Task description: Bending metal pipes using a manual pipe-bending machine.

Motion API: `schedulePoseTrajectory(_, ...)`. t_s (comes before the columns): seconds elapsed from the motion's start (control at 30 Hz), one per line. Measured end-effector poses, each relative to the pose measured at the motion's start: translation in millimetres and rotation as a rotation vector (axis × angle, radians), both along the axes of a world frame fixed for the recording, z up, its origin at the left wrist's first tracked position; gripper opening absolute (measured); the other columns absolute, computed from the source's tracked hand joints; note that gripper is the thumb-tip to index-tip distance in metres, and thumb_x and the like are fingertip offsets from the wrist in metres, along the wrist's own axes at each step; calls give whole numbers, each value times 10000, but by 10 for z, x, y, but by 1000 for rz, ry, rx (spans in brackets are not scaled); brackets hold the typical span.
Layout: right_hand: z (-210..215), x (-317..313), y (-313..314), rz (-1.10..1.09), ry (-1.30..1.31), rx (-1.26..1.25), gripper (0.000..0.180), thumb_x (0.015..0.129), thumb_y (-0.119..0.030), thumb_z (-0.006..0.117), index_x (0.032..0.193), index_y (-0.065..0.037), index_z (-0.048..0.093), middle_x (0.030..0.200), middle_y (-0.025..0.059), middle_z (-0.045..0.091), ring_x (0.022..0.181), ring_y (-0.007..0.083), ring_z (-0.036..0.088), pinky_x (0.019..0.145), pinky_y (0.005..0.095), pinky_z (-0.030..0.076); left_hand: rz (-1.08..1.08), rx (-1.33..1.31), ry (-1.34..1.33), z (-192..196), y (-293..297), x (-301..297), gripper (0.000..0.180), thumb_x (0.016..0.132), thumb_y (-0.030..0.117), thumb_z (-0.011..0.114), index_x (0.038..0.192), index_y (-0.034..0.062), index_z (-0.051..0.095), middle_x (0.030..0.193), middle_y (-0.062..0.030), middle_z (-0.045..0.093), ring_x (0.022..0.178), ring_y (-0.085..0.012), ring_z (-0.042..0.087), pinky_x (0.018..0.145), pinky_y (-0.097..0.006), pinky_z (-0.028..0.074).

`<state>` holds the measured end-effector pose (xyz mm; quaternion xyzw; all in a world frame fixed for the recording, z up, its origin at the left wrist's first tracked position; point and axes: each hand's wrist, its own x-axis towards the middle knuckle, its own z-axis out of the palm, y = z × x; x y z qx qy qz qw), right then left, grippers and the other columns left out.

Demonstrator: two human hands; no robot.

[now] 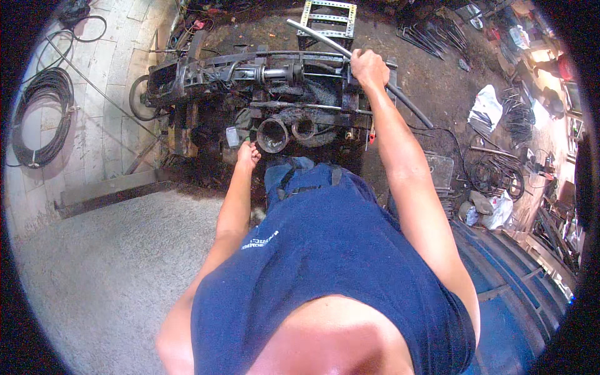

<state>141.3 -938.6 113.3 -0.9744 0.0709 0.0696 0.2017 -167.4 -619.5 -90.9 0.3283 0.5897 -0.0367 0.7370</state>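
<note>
The right hand (pixel 370 67) is at 1 o'clock, its grip wrapped around a long grey rod (pixel 319 38). The rod extends from the fist toward 10 and 4 o'clock, above the dark metal machine (pixel 250 74). The left hand (pixel 249 154) is at 10 o'clock, fingers curled, just beside a round metal mouth (pixel 273 135); whether its grip pinches anything cannot be determined. A black coil (pixel 62 133) is located between 9 and 10 o'clock.
</note>
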Motion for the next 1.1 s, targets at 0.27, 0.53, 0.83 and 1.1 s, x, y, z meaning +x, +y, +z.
schedulePoseTrajectory(0.27, -49, 16, -37, 7, -21, 14, 528, 883, -437, 424, 957, -1, 714, 965, 242, 682, 939, 391, 666, 846, 463, 509, 16, -13, 34, 45, -13, 40, 235, 989, 266, 381, 898, 69, 472, 589, 19, 348, 390, -104, 277, 435, -288, 295)
schedulePoseTrajectory(0.53, 52, -25, -25, 14, -10, 16, 537, 883, -444, 427, 954, 6, 711, 963, 250, 679, 933, 395, 666, 832, 467, 514, 21, -10, 26, -12, 9, 10, 224, 985, 246, 386, 924, 52, 481, 610, 18, 332, 397, -106, 271, 434, -302, 309)
schedulePoseTrajectory(0.83, 4, 15, -43, 19, 40, 12, 530, 893, -452, 393, 1042, -41, 692, 1035, 246, 661, 1005, 408, 634, 899, 470, 478, 33, -42, -32, -202, 88, -64, 248, 964, 280, 446, 973, 34, 475, 704, -8, 371, 429, -105, 299, 448, -293, 326)
schedulePoseTrajectory(1.1, -7, 11, -43, 20, 19, 7, 543, 889, -454, 393, 1022, -23, 694, 1027, 252, 660, 998, 409, 635, 898, 469, 479, 38, -48, -16, -153, 103, -66, 237, 974, 261, 415, 978, 32, 473, 705, -12, 366, 424, -111, 279, 445, -301, 315)
